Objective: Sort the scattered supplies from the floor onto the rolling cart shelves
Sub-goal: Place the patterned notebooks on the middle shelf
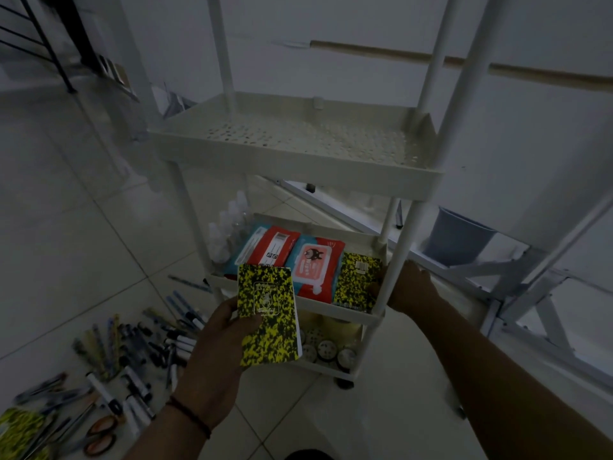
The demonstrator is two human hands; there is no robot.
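No print is legible: the yellow notebook's [269, 315] cover emblem and the wipes pack's [315, 268] label are too blurred.

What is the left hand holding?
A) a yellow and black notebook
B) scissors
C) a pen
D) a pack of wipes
A: the left hand grips a yellow and black notebook in front of the cart's middle shelf, while the scissors lie on the floor.
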